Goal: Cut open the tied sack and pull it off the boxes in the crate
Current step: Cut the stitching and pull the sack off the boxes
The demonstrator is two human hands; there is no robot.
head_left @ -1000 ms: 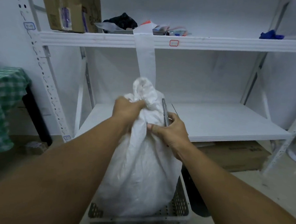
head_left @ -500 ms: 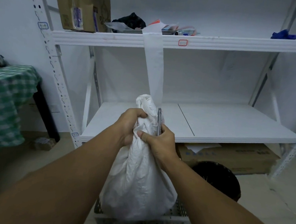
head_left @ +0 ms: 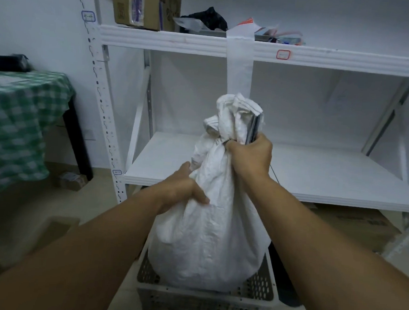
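A white woven sack (head_left: 208,239) stands in a perforated plastic crate (head_left: 204,303) on the floor before a white shelving rack (head_left: 293,174). The right hand (head_left: 251,155) has its grip clamped on a metal cutting tool (head_left: 252,131), blade up beside the bunched, tied neck. The left hand (head_left: 184,189) grips the sack's side lower down. The cutting step appears in hand; next, the blade must reach the tie without nicking the boxes, which are hidden.

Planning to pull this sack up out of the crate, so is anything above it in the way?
Only a white strip hanging from the upper shelf down to the top of the sack, seemingly just behind it. Nothing else visible blocks the way up.
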